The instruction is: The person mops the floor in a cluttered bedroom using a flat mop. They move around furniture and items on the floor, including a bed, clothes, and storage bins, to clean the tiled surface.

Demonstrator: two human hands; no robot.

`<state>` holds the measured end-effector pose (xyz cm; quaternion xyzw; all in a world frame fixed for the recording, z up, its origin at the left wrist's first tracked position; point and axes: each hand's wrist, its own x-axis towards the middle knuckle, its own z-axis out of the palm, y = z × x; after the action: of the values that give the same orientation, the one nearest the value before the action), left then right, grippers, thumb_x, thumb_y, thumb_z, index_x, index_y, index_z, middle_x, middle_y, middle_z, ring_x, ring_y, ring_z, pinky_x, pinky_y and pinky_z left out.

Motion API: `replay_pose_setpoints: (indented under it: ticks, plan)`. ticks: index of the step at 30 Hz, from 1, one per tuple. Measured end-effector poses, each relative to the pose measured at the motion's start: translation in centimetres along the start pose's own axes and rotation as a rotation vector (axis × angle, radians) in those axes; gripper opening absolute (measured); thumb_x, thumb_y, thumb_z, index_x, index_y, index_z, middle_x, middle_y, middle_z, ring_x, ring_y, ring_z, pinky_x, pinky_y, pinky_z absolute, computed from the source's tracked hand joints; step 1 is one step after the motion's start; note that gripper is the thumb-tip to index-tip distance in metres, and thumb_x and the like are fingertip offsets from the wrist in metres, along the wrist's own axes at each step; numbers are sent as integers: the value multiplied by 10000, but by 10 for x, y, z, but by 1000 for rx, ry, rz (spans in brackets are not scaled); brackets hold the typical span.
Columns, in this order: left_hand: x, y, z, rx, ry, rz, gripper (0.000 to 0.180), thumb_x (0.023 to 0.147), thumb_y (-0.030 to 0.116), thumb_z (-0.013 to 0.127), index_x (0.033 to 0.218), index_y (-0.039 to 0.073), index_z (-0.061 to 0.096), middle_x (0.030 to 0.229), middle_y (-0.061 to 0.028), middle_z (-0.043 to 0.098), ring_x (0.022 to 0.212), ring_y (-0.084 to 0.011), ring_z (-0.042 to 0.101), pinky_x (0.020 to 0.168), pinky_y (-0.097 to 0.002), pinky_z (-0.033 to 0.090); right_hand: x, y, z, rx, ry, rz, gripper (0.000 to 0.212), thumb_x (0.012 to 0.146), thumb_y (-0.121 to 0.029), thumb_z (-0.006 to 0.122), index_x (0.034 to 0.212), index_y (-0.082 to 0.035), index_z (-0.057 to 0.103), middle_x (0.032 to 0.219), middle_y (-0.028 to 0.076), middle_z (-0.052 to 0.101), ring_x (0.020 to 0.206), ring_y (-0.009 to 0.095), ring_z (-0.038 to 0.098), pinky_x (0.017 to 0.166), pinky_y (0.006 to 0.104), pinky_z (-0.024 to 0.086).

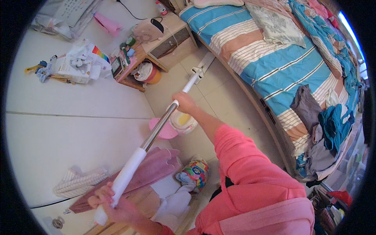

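Two hands, the left hand (122,211) and the right hand (185,102), are wrapped around one long-handled floor tool (158,129), which is held slantwise above the tiled floor (219,98). Its white handle section (131,166) is clasped near the lower end by the left hand, whose grip is pressed together around it. Metal shaft is bared between the hands. Farther along, the tool is pinched by the right hand, with that grip also pressed around the pole, where the metal meets the white lower section (190,83). A flat head (205,62) is borne at the far end and is seen against the floor, just beside the long left edge of the bed (255,98). Whether the head is pressed to the tiles cannot be told.

Partly behind the shaft, a round white vessel (183,120) with yellow inside and a pink rounded object (166,130) are set side by side. An orange-and-white bucket (153,76) is placed by the near side of the wooden table (177,22); a pink appliance (147,31) is stood by the table's left edge, and a small bottle (161,8) near its far edge. Blue, brown and white stripes are shown on the bed's sheet (250,51); a grey garment (307,107) and a teal garment (336,127) are heaped toward its near edge.
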<state>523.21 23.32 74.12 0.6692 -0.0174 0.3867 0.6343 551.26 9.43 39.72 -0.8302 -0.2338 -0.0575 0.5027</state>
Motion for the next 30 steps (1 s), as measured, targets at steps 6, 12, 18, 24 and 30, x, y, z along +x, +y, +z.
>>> replay_pose_setpoints:
  ticks: [6, 12, 18, 24, 30]
  plan:
    - [58, 120, -11, -291, -97, 150, 128, 798, 117, 539, 892, 39, 503, 611, -17, 395, 494, -142, 355, 524, -302, 340, -138, -126, -15, 172, 179, -18, 275, 552, -99, 708, 788, -90, 567, 741, 106, 547, 797, 344, 524, 724, 447, 399]
    - [81, 136, -21, -444, -174, 107, 76, 811, 85, 528, 849, 37, 483, 613, -20, 377, 531, -144, 370, 534, -306, 332, -143, -146, -43, 194, 4, -138, 238, 553, -158, 695, 748, -117, 565, 715, 73, 548, 735, 306, 553, 655, 418, 427]
    - [28, 80, -4, 212, 544, 77, 113, 861, 124, 505, 938, 78, 437, 717, -22, 393, 686, -143, 410, 685, -301, 379, -38, -58, -29, 55, -206, -203, 168, 635, -197, 678, 753, -127, 580, 761, 81, 601, 778, 329, 592, 672, 447, 461]
    - [-35, -64, 67, 242, 390, 51, 175, 893, 213, 543, 873, 126, 392, 804, -21, 434, 868, -187, 488, 883, -394, 422, 62, 56, -26, -238, -234, -158, 196, 661, -98, 662, 843, -154, 612, 877, 91, 616, 903, 299, 593, 780, 420, 481]
    - [-79, -142, 101, 229, 290, -253, 232, 851, 158, 607, 880, 114, 381, 874, -66, 511, 956, -239, 529, 918, -451, 422, 57, 150, -8, -100, 109, 19, 290, 646, 39, 640, 882, -106, 551, 903, 101, 583, 920, 322, 568, 779, 409, 474]
